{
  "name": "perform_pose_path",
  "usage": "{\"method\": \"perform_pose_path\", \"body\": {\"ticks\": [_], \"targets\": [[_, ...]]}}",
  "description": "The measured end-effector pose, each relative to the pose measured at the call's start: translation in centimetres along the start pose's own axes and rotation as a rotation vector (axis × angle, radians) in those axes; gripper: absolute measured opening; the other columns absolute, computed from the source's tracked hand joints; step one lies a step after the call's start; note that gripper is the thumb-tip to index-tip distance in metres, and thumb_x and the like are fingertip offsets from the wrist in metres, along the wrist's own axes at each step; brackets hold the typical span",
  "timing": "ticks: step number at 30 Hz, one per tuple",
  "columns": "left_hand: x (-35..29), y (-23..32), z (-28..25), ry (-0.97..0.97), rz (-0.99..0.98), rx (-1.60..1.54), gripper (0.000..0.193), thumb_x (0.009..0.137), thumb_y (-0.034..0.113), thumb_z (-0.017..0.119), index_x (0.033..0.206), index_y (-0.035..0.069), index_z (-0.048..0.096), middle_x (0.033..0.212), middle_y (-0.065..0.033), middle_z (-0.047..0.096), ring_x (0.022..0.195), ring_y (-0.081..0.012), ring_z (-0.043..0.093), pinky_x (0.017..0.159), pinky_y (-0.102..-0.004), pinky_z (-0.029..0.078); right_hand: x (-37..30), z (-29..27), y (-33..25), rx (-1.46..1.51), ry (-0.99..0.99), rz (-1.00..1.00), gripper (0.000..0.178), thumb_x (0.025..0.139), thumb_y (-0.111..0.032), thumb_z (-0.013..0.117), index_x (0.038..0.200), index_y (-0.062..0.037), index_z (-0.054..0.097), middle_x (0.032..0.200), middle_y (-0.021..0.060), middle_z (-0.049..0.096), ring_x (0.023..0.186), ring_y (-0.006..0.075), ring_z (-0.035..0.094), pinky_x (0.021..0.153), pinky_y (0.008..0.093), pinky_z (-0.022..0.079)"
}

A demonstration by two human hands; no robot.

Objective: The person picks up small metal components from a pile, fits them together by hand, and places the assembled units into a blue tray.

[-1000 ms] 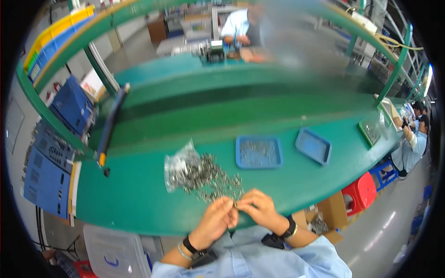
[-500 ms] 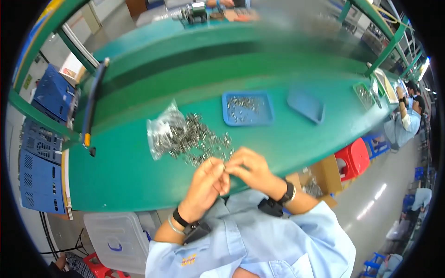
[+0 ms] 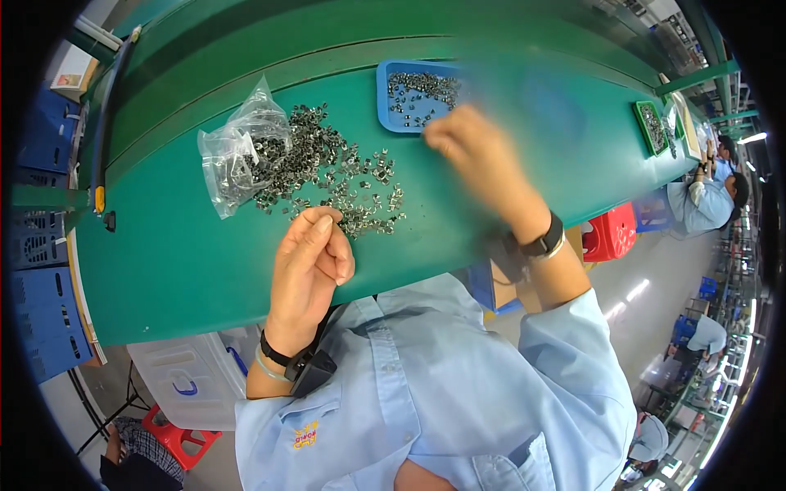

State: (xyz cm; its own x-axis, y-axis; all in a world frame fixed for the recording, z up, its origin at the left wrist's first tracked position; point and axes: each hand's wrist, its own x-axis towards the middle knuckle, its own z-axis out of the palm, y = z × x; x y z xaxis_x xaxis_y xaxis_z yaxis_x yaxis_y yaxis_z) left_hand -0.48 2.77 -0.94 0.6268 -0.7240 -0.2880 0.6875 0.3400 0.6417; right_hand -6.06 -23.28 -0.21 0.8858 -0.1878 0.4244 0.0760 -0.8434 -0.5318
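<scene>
My left hand point(image 3: 313, 252) hovers over the near part of the green table point(image 3: 172, 278), its thumb pressed to the curled index finger. Whatever sits in that pinch is too small to make out. Just beyond it lies a loose heap of small shiny metal parts point(image 3: 315, 147), spilling from a clear plastic bag point(image 3: 225, 168). My right hand point(image 3: 479, 155) is stretched forward at the near right corner of a blue tray point(image 3: 382, 102), which holds several of the same small parts. Motion smears its fingers, so their grip does not show.
A second blue tray point(image 3: 557, 106) shows faintly in the blur at the right. Farther right is a green tray point(image 3: 639, 123) of small parts. A red stool point(image 3: 610, 233) and a cardboard box point(image 3: 532, 295) stand past the table's near edge. Another person point(image 3: 700, 200) sits far right.
My hands, together before, are now apart. The right has swung forward and right to the blue tray; the left has shifted slightly left. The view has tilted, so table items appear higher.
</scene>
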Motion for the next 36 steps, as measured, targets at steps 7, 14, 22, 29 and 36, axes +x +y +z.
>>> {"method": "perform_pose_path", "body": {"ticks": [7, 14, 22, 29, 36], "targets": [[0.5, -0.2, 0.3, -0.012, -0.034, 0.025, 0.016, 0.097, 0.016, 0.046, 0.103, 0.003, 0.053, 0.065, -0.0049, 0.053, 0.052, -0.0108, 0.047, 0.048, -0.0237, 0.038, -2.6, 1.9, -2.1, -0.042, -0.253, -0.099, 0.012, 0.077, -0.012, 0.067, 0.089, -0.0073, 0.065, 0.084, 0.0067, 0.060, 0.078, 0.0282, 0.056, 0.069, 0.0363, 0.046], [0.3, -0.5, 1.2, -0.024, -0.045, 0.117, 0.017, 0.097, 0.017, 0.049, 0.103, 0.003, 0.053, 0.066, -0.0044, 0.055, 0.053, -0.0098, 0.048, 0.048, -0.0221, 0.038, -2.8, 1.2, -1.8, 0.035, -0.174, -0.041, 0.009, 0.076, -0.010, 0.068, 0.085, -0.0067, 0.066, 0.082, 0.0051, 0.060, 0.077, 0.0248, 0.057, 0.068, 0.0344, 0.046], [1.6, -1.1, 3.8, -0.021, -0.123, 0.226, 0.019, 0.096, 0.021, 0.051, 0.102, 0.003, 0.053, 0.070, -0.0044, 0.057, 0.054, -0.0082, 0.051, 0.047, -0.0207, 0.039, -3.1, 0.0, -4.8, 0.453, -0.133, 0.062, 0.009, 0.076, -0.002, 0.069, 0.084, -0.0039, 0.065, 0.078, 0.0048, 0.060, 0.074, 0.0194, 0.057, 0.064, 0.0293, 0.047], [1.9, -1.7, 3.3, -0.109, -0.147, 0.112, 0.019, 0.097, 0.021, 0.051, 0.100, 0.003, 0.054, 0.070, -0.0048, 0.059, 0.053, -0.0083, 0.053, 0.045, -0.0200, 0.039, -3.6, 1.1, -5.5, 0.308, -0.040, -0.053, 0.015, 0.073, -0.004, 0.072, 0.087, -0.0061, 0.064, 0.079, 0.0050, 0.061, 0.074, 0.0214, 0.058, 0.064, 0.0315, 0.046], [1.3, -1.7, 3.0, -0.038, -0.108, 0.230, 0.022, 0.098, 0.024, 0.048, 0.100, 0.003, 0.055, 0.074, -0.0069, 0.063, 0.054, -0.0089, 0.055, 0.046, -0.0202, 0.039, -3.6, 1.4, -7.2, 0.089, 0.030, -0.131, 0.019, 0.070, -0.005, 0.072, 0.087, -0.0093, 0.064, 0.081, 0.0030, 0.062, 0.072, 0.0222, 0.057, 0.064, 0.0328, 0.043]]}}
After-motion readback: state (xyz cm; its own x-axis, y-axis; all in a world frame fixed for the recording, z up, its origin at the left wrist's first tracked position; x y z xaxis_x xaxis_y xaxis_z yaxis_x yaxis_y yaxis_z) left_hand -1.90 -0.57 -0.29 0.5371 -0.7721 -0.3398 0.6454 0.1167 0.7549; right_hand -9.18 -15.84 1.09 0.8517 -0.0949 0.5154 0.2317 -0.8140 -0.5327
